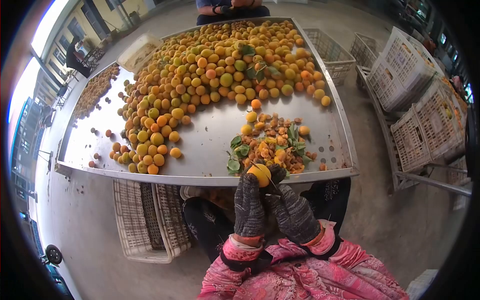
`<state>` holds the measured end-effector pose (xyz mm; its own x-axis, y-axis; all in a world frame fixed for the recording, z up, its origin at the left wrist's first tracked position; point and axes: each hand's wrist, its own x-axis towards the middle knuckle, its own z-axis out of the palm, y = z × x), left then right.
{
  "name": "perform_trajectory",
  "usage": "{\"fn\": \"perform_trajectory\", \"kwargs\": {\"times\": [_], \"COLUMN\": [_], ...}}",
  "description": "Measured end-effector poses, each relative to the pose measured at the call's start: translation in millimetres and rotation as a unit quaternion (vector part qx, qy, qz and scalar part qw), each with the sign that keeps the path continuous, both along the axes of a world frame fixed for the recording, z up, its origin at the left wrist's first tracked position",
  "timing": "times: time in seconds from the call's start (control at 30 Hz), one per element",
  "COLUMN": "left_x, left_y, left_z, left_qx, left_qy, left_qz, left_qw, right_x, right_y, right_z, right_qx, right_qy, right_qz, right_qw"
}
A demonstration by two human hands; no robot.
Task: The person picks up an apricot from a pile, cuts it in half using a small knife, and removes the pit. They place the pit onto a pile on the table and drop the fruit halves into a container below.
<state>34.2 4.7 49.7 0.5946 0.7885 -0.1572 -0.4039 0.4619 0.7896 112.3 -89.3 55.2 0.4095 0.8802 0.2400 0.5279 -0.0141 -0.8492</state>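
Note:
My left hand [249, 207], in a dark grey knitted glove, is closed around a yellow apricot [260, 175] just over the near edge of the metal table. My right hand [294, 212], gloved the same way, is closed close beside it. A thin dark tool [273, 184] shows between my right fingers and the fruit; its kind is hard to make out. Right beyond my hands lies a heap of split apricot pieces [277, 145] mixed with green leaves [233, 164].
A big pile of whole apricots [200, 75] covers the far part of the metal table [215, 120]. A pale tub [140, 52] stands at its left edge. Crates [135, 220] sit below; stacked crates [405, 70] rest on a cart at right. Another person [232, 9] sits opposite.

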Motion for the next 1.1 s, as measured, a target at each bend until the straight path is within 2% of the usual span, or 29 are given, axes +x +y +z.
{"fn": "perform_trajectory", "kwargs": {"times": [0.03, 0.17, 0.2, 0.23, 0.37, 0.4, 0.43, 0.47, 0.5, 0.53, 0.57, 0.63, 0.67, 0.73, 0.77, 0.83, 0.87, 0.93, 1.07, 1.1], "left_x": [-1.8, -11.6, -14.2, -17.2, -20.3, -13.9, -7.5, -2.0, 3.8, 7.0, 5.7, -0.7, -2.0, -3.2, -5.7, -10.4, -9.8, -5.0, -1.6, -2.8], "left_y": [1.7, 14.7, 22.1, 25.5, 19.2, 7.9, -1.1, -7.2, -12.1, -13.5, -10.0, -0.4, 2.2, 7.4, 8.9, 11.7, 8.8, -2.9, -7.6, 0.0], "left_z": [-1.2, 5.4, 14.9, 21.1, 26.3, 28.3, 28.5, 25.5, 21.1, 17.1, 12.4, 7.2, 10.7, 22.3, 20.7, 12.6, 6.7, -4.3, 3.8, 14.1], "left_qx": [-0.029, 0.048, 0.028, 0.007, 0.091, 0.053, 0.016, 0.016, -0.007, -0.03, -0.031, 0.086, 0.086, 0.02, 0.02, 0.217, 0.217, 0.231, 0.245, 0.182], "left_qy": [0.012, 0.029, 0.034, 0.039, 0.076, 0.059, 0.042, 0.042, 0.004, -0.034, -0.034, 0.098, 0.098, 0.093, 0.095, 0.193, 0.194, 0.176, 0.245, 0.211], "left_qz": [-0.032, -0.07, -0.099, -0.126, -0.123, -0.078, -0.033, -0.035, -0.025, -0.013, -0.013, -0.052, -0.051, -0.076, -0.076, -0.082, -0.083, -0.006, 0.001, -0.047], "left_qw": [0.999, 0.996, 0.994, 0.991, 0.985, 0.994, 0.998, 0.998, 1.0, 0.999, 0.999, 0.99, 0.99, 0.993, 0.992, 0.954, 0.953, 0.957, 0.938, 0.959], "right_x": [2.2, 24.4, 29.9, 32.2, 30.8, 26.1, 21.1, 14.9, 8.5, 6.2, 9.0, 19.7, 25.3, 32.7, 33.5, 34.1, 30.7, 23.0, 31.1, 40.6], "right_y": [-1.8, -3.5, -4.6, -5.5, -4.5, -3.4, -2.7, -2.3, -1.3, -0.2, -0.2, -3.3, -5.2, -8.9, -8.9, -6.7, -5.6, -3.0, -3.3, -8.0], "right_z": [-4.1, 6.8, 15.5, 22.4, 25.2, 11.7, 2.1, -1.6, -4.1, -5.6, -6.7, -7.6, -5.4, 3.3, 8.6, 17.3, 13.6, 3.8, 4.7, 3.8], "right_qx": [-0.008, 0.04, -0.051, -0.141, -0.139, -0.023, 0.093, 0.093, 0.062, 0.03, 0.03, 0.068, 0.068, -0.063, -0.063, -0.113, -0.113, 0.016, -0.01, 0.041], "right_qy": [-0.132, -0.136, -0.006, 0.125, 0.123, -0.101, -0.318, -0.319, -0.182, -0.04, -0.04, -0.154, -0.154, 0.042, 0.043, 0.094, 0.095, -0.068, -0.027, -0.213], "right_qz": [0.009, 0.035, 0.072, 0.109, 0.129, 0.094, 0.053, 0.051, 0.035, 0.019, 0.019, 0.033, 0.033, 0.092, 0.092, 0.094, 0.094, 0.04, 0.032, 0.058], "right_qw": [0.991, 0.989, 0.996, 0.976, 0.974, 0.99, 0.942, 0.942, 0.981, 0.999, 0.999, 0.985, 0.985, 0.993, 0.993, 0.985, 0.985, 0.997, 0.999, 0.974]}}
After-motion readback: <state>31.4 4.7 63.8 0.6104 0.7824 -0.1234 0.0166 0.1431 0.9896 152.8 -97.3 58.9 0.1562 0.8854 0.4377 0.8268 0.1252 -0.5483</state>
